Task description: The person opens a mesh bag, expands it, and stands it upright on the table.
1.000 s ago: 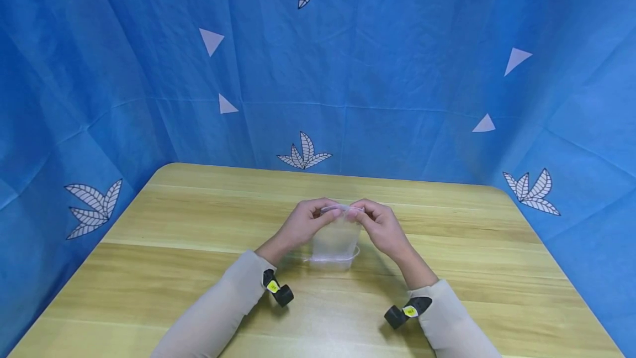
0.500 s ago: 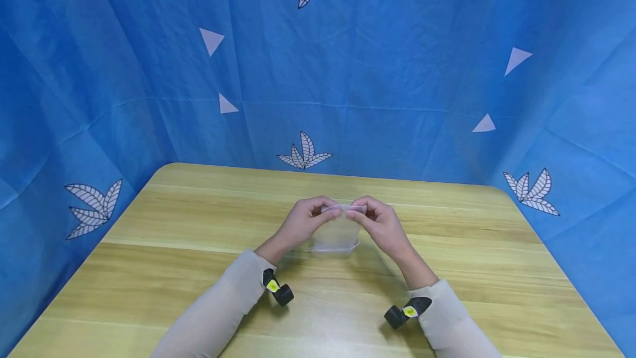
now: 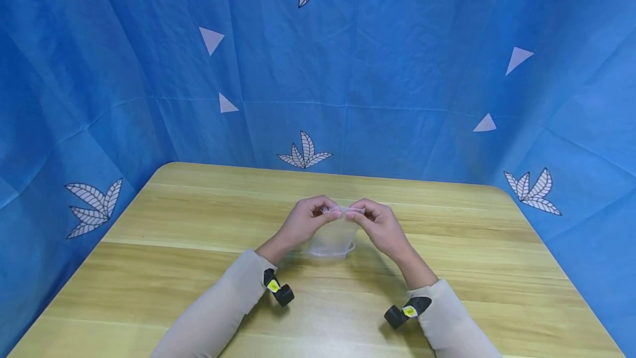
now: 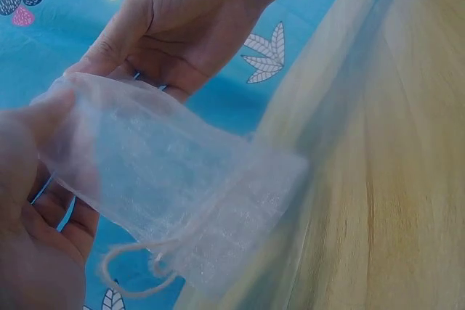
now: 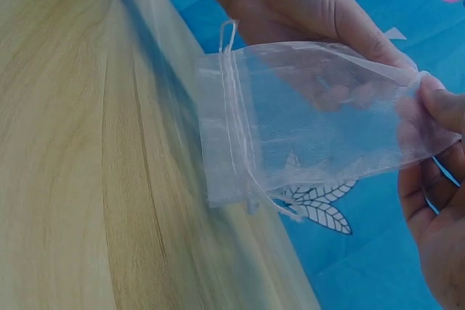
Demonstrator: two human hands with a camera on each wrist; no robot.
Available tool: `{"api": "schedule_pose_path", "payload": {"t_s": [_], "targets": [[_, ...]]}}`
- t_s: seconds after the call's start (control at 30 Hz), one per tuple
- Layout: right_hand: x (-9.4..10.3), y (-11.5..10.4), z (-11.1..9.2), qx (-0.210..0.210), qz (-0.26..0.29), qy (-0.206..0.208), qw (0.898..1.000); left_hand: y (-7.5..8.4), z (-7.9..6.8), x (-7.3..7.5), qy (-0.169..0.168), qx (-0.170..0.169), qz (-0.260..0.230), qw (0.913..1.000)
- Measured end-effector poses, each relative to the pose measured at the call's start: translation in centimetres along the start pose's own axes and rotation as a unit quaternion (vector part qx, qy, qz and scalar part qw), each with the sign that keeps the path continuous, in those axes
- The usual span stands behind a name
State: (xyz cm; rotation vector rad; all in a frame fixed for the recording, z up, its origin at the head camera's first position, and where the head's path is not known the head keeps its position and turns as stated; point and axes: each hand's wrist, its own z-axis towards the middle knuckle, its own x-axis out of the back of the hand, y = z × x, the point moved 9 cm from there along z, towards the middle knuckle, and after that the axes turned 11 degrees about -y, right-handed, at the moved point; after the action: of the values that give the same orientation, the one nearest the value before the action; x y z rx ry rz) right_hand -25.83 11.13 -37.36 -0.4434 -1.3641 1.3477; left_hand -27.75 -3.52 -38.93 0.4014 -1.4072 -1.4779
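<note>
A sheer white organza drawstring pouch (image 3: 332, 236) hangs between both hands above the table, flat and see-through. My left hand (image 3: 304, 221) pinches one upper corner between thumb and fingers. At the other upper corner, my right hand (image 3: 381, 226) pinches the fabric the same way, and the two thumbs almost meet. The pale drawstring (image 5: 236, 107) crosses the pouch near its lower end, the end away from the fingers. A loop of this cord (image 4: 109, 274) sticks out at one side in the left wrist view. Nothing shows inside the pouch.
The wooden table (image 3: 199, 280) has rounded far corners. A blue curtain (image 3: 397, 70) with white leaf and triangle prints surrounds it at the back and sides. Black wrist cameras (image 3: 284, 295) sit on the light sleeves (image 3: 213, 308).
The pouch's lower end has swung up, then sagged slightly and shifted left. Its top edge has changed shape between the fingers. Both hands have stayed almost in place, still pinching it.
</note>
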Motion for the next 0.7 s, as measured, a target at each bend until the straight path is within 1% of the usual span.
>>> {"api": "schedule_pose_path", "payload": {"t_s": [0.27, 0.33, 0.37, 0.4, 0.47, 0.53, 0.6, 0.63, 0.7], "targets": [[0.0, 0.0, 0.1, 0.014, 0.000, 0.006, 1.000, 0.0, -0.1, 0.3, 0.007, -0.002, 0.002, 1.0000], [0.2, -0.1, 0.1, 0.013, 0.005, 0.014, 1.000, 0.0, -0.1, 0.4, 0.012, -0.003, 0.002, 0.9999], [0.3, -0.5, 0.1, 0.014, 0.007, 0.020, 1.000, -0.1, -0.1, 0.5, 0.014, -0.004, 0.001, 0.9999], [0.4, -1.1, 0.0, 0.016, 0.009, 0.028, 0.999, -0.1, -0.1, 0.6, 0.018, 0.000, 0.000, 0.9998], [0.7, -1.3, 0.0, 0.024, 0.008, 0.051, 0.998, 0.1, -0.2, 0.7, 0.030, 0.009, -0.002, 0.9995], [1.2, -1.7, -0.1, 0.047, -0.014, 0.084, 0.995, 0.5, -0.3, 0.9, 0.041, 0.016, -0.005, 0.9990], [1.5, -1.9, -0.4, 0.080, -0.054, 0.115, 0.989, 0.9, -0.5, 1.0, 0.051, 0.024, -0.006, 0.9984], [1.6, -1.8, -0.5, 0.095, -0.076, 0.126, 0.984, 1.0, -0.5, 1.0, 0.054, 0.025, -0.006, 0.9982], [1.5, -2.4, -0.9, 0.123, -0.122, 0.135, 0.976, 0.8, -0.4, 1.1, 0.058, 0.025, -0.007, 0.9980]]}}
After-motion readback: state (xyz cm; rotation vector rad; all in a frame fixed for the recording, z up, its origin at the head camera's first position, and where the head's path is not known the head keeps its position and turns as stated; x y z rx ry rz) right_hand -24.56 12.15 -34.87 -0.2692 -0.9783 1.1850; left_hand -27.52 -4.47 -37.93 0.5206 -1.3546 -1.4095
